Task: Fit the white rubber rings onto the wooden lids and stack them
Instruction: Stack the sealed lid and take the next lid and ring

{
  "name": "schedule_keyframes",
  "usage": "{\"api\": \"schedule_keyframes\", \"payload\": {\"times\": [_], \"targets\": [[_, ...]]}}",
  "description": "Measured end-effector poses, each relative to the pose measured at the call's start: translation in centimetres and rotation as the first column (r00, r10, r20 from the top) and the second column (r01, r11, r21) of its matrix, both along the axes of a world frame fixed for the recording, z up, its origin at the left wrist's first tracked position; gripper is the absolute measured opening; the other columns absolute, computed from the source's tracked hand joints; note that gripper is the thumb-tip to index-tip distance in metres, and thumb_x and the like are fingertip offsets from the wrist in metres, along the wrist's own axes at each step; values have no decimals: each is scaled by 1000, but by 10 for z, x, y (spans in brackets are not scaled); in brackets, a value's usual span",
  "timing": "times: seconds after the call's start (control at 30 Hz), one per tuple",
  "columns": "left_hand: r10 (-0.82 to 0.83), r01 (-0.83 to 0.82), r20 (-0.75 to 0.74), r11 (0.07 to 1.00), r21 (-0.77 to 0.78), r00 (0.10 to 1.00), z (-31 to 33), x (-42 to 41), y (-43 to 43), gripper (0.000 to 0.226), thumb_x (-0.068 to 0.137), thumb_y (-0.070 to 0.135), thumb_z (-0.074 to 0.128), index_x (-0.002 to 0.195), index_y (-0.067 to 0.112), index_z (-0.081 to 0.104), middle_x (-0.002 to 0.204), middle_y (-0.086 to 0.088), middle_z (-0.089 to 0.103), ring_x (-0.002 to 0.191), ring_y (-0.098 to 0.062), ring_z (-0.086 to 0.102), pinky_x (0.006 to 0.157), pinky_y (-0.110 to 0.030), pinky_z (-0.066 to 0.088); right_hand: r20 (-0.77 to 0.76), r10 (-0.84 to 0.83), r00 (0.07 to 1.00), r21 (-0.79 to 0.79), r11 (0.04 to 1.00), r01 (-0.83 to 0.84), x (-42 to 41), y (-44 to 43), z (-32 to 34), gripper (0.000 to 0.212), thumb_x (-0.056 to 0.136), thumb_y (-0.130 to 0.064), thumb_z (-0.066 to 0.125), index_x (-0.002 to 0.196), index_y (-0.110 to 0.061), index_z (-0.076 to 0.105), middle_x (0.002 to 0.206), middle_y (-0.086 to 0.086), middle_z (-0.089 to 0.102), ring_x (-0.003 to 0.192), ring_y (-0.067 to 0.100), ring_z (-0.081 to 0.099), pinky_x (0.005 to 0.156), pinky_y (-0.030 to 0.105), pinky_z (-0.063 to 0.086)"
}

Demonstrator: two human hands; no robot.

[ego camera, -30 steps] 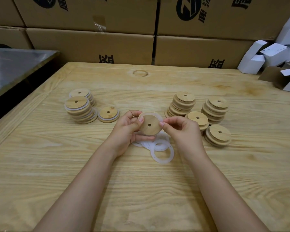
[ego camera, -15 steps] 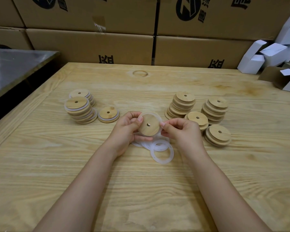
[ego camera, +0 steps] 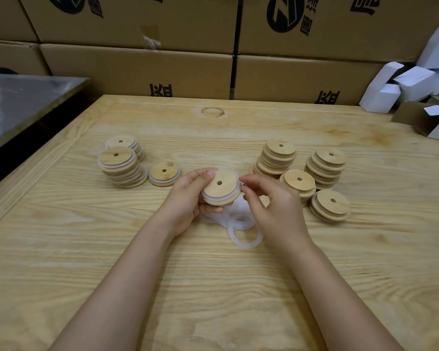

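head view: left hand (ego camera: pixel 186 200) grips ringed lid (ego camera: pixel 221 189).

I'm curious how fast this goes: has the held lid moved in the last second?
Yes: the lid has tipped flatter and shifted slightly left, toward the lone lid beside it, which stayed put.

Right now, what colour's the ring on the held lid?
White: the ring shows against the light-brown wooden lid. Head view, the only one.
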State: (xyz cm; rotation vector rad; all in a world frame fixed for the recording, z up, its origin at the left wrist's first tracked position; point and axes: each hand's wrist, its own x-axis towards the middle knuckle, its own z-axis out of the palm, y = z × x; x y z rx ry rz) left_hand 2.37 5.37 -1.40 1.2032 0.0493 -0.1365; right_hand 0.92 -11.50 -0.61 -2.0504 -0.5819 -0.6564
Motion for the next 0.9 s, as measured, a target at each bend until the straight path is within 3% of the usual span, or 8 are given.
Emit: {"api": "schedule_keyframes", "payload": {"times": [0.1, 0.2, 0.3, 0.43, 0.57, 0.7, 0.9], "targets": [[-41, 42, -30, 998, 52, 999, 1, -1, 0, 23, 98, 19, 44, 113, 7, 57, 73, -10, 70, 52, -21, 66, 38, -21, 48, 325, 16, 946, -256, 964, 72, 2, -3, -4, 9, 83, 0, 63, 88, 0, 71, 77, 8, 70, 66, 22, 65, 60, 33, 52], [-65, 72, -79, 993, 93, 995, 0, -1, 2, 24, 98, 17, 43, 110, 9, 62, 63, -9, 65, 41, -14, 57, 34, -19, 42, 447, 35, 894, -376, 914, 152, 2, -4, -5, 11, 86, -2, 59, 83, 0, 69, 67, 9, 64, 56, 27, 60, 49, 35, 48], [-32, 39, -113, 997, 63, 993, -1, 0, 4, 24, 96, 17, 45, 104, 10, 67, 60, -8, 59, 33, -10, 47, 31, -16, 34, 427, 28, 904, -355, 924, 139, 1, 0, -3, 16, 89, -4, 54, 81, 0, 68, 68, 9, 64, 57, 27, 59, 50, 35, 48], [-14, 14, -154, 1000, -1, 988, -2, 1, 7, 22, 91, 18, 50, 94, 8, 70, 72, -14, 46, 26, -7, 34, 30, -13, 28, 449, 41, 893, -364, 921, 140, -2, 4, -4, 8, 80, 5, 61, 80, 0, 68, 69, 9, 64, 58, 28, 59, 50, 37, 47], [-57, 57, -152, 998, -6, 987, -2, 2, 7, 22, 92, 15, 49, 96, 0, 65, 74, -12, 42, 23, -7, 27, 29, -13, 27, 438, 46, 898, -355, 926, 126, -2, 3, -6, 10, 76, 7, 63, 79, -1, 69, 69, 9, 65, 58, 29, 60, 49, 36, 47], [-42, 50, -151, 998, 43, 988, -1, 0, 7, 21, 95, 13, 48, 99, 1, 64, 50, -7, 42, 25, -6, 28, 30, -13, 25, 358, 56, 932, -380, 921, 90, 0, 0, -7, 13, 75, 9, 65, 80, -2, 69, 69, 8, 63, 60, 29, 59, 51, 37, 48], [-58, 57, -82, 998, -22, 995, 3, 3, 16, 29, 91, 21, 54, 118, 9, 55, 58, 0, 56, 39, -10, 48, 41, -22, 47, 146, -19, 989, -302, 951, 63, 4, -4, -11, 19, 93, -12, 53, 100, -3, 69, 86, 6, 68, 78, 25, 62, 72, 31, 46]]}}
